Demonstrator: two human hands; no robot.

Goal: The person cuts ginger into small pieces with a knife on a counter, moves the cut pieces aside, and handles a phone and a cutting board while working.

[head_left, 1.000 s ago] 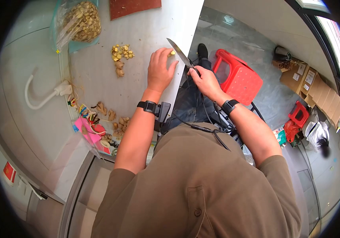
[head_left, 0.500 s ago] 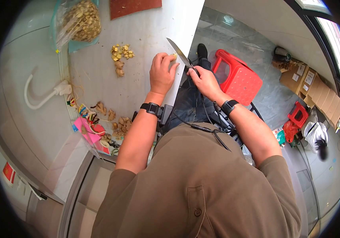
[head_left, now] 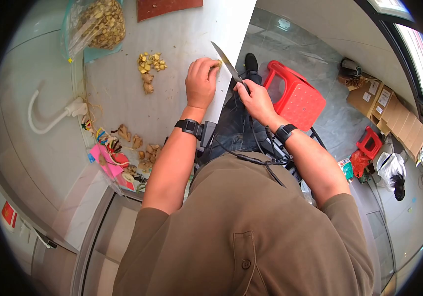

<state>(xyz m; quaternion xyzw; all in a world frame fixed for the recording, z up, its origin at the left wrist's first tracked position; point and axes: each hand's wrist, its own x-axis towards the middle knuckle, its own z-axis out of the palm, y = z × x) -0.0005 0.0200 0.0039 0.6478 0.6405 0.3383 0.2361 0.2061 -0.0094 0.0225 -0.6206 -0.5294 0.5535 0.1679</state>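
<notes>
My right hand (head_left: 257, 101) is wrapped around the handle of a knife (head_left: 227, 61), whose blade points up and to the left. Close to the blade, my left hand (head_left: 202, 83) pinches a small piece of ginger (head_left: 220, 63) at the edge of the white table (head_left: 181, 106). Most of that piece is hidden by the fingers. Farther left lies a pile of cut yellow ginger pieces (head_left: 151, 61), with an uncut ginger root (head_left: 147, 84) just below it. More ginger roots (head_left: 148, 157) lie near my left forearm.
A clear bag of ginger pieces (head_left: 103, 24) stands at the back left, near a red-brown board (head_left: 168, 7). String and a pink sheet (head_left: 106, 163) sit at the left. On the floor to the right are a red stool (head_left: 301, 102) and cardboard boxes (head_left: 399, 116).
My left hand has shifted slightly up, still pinching the ginger piece. The knife has moved a little to the right and its tip has risen away from the table's surface pieces.
</notes>
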